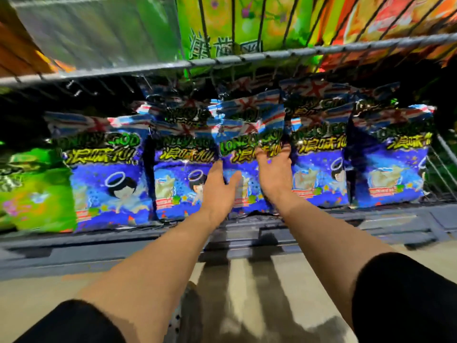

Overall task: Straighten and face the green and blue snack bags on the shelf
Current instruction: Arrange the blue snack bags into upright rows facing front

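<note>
A row of blue snack bags stands upright on the lower shelf, faces toward me. The middle blue bag (247, 137) sits between my two hands. My left hand (218, 189) grips its left edge, thumb across the front. My right hand (273, 174) holds its right side, fingertips up by the yellow lettering. Neighbouring blue bags stand at the left (108, 184), centre-left (178, 179), right (319, 169) and far right (390, 174), with more blue bags behind them. Green snack bags (37, 194) lean at the far left end of the same shelf.
The grey front lip of the shelf (346, 224) runs below the bags. A wire shelf (247, 56) overhangs close above, carrying green bags (222, 26) and orange bags (395, 16). A wire side panel (442, 164) closes the right end. Beige floor (37, 293) lies below.
</note>
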Demonstrator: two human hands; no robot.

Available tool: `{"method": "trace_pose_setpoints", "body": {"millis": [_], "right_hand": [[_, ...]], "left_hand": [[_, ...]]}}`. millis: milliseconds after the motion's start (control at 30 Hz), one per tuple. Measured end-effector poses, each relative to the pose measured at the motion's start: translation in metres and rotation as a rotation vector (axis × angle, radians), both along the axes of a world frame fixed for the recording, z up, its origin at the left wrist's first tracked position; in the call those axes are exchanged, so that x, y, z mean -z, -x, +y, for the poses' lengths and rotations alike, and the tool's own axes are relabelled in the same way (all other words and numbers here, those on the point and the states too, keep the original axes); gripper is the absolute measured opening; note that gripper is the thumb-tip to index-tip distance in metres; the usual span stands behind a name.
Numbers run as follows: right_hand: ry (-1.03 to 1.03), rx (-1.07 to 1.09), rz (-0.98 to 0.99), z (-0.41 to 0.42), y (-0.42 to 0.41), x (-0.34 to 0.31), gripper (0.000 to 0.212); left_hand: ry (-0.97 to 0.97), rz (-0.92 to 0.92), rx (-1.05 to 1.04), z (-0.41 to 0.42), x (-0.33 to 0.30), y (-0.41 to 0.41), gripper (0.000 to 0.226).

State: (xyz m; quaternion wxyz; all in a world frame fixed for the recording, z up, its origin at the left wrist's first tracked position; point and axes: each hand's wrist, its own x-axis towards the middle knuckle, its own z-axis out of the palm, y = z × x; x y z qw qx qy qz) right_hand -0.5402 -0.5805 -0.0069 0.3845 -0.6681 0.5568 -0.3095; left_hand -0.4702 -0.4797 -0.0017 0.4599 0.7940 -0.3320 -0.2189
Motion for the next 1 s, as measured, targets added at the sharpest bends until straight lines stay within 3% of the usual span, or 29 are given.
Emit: {"method": "trace_pose_setpoints", "body": {"millis": [133,267,367,567,667,767,867,1000], "right_hand": [[-0.12,-0.058,0.013,-0.01,-0.003,0.003,0.085],[-0.181,-0.081,-0.056,-0.02,0.001,0.011,0.095],[-0.312,-0.134,-0.217,-0.022,0.001,0.008,0.102],[-0.391,-0.249,-0.384,-0.027,0.007,0.015,0.08],[-0.336,-0.183,-0.32,-0.024,0.013,0.012,0.094],[-0.274,-0.091,-0.181,-0.014,0.013,0.008,0.092],[-0.019,0.069,-0.061,0.005,0.009,-0.002,0.077],[0.41,0.185,0.106,0.05,-0.009,-0.021,0.055]], "left_hand": [[-0.001,0.161,0.002,-0.013,0.004,0.003,0.075],[0.031,0.253,-0.052,-0.023,0.019,-0.001,0.082],[0.07,0.424,-0.027,-0.025,0.024,-0.002,0.083],[0.147,0.616,-0.006,-0.033,0.029,-0.003,0.078],[0.122,0.554,-0.015,-0.039,0.028,0.005,0.075],[0.098,0.476,-0.074,-0.041,0.019,0.008,0.071],[-0.023,0.189,-0.123,-0.021,0.006,0.006,0.068],[0.025,-0.214,-0.153,0.03,-0.023,-0.016,0.047]]}}
